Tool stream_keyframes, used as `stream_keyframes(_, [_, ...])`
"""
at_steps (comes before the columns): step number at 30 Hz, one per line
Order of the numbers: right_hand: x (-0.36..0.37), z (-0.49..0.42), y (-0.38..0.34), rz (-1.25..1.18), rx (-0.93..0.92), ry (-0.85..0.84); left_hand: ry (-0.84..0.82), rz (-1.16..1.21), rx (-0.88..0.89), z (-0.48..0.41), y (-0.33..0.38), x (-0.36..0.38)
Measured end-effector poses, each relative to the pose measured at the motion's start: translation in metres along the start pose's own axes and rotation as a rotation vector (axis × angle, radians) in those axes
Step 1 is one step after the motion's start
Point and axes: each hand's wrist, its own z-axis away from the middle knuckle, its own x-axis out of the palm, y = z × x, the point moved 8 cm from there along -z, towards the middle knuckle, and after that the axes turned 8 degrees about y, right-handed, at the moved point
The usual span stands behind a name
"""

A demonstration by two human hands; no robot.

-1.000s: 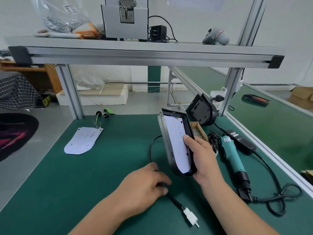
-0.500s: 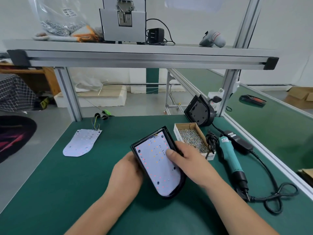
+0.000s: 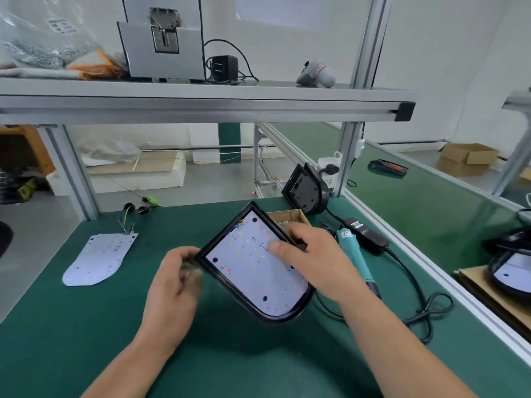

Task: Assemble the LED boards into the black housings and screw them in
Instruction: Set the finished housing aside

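Now we hold the housing (image 3: 275,319) tilted above the table (image 3: 86,326), between our two hands, with the board (image 3: 253,271) seated inside it, face up. Our left hand (image 3: 172,288), somewhat blurred, grips the housing's left corner with curled fingers. Our right hand (image 3: 313,259) clasps the right edge, fingers wrapped behind and thumb pressed flat on the board. A spare board (image 3: 97,259) lies well to the left. The box (image 3: 290,216) of screws sits just behind the housing, the screwdriver (image 3: 352,251) beside our right hand, and a second housing (image 3: 304,189) stands farther back.
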Motion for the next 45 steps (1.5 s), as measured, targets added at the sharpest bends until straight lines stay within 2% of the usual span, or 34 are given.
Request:
stream_keyframes(3, [-0.041, 0.0, -0.012, -0.028, -0.035, 0.099, 0.007, -0.124, -0.037, -0.004, -0.008, 0.002])
stream_keyframes(10, [-0.166, -0.009, -0.011, 0.153, -0.08, 0.357, -0.135, -0.351, -0.014, 0.0, -0.008, 0.017])
stream_keyframes(18, [-0.327, -0.01, 0.052, 0.503, 0.094, 0.655, -0.187, -0.48, 0.009, -0.002, -0.013, 0.022])
stream_keyframes(23, [-0.399, 0.005, 0.102, 0.825, 0.198, 0.737, -0.198, -0.49, 0.013, -0.002, -0.013, 0.024])
stream_keyframes(28, [-0.44, 0.032, 0.136, 1.172, 0.353, 0.736, -0.21, -0.486, 0.001, -0.002, -0.013, 0.023])
stream_keyframes(31, [-0.452, 0.037, 0.142, 1.386, 0.364, 0.722, -0.217, -0.476, -0.007, -0.001, -0.013, 0.023])
stream_keyframes(33, [-0.451, 0.034, 0.14, 1.413, 0.334, 0.714, -0.219, -0.471, -0.01, -0.001, -0.013, 0.023])
stream_keyframes(38, [-0.437, 0.026, 0.141, 1.407, 0.42, 0.607, -0.228, -0.465, -0.005, 0.001, -0.009, 0.023])
stream_keyframes(45, [-0.416, 0.021, 0.15, 1.447, 0.37, 0.491, -0.233, -0.457, -0.01, 0.002, -0.005, 0.023])
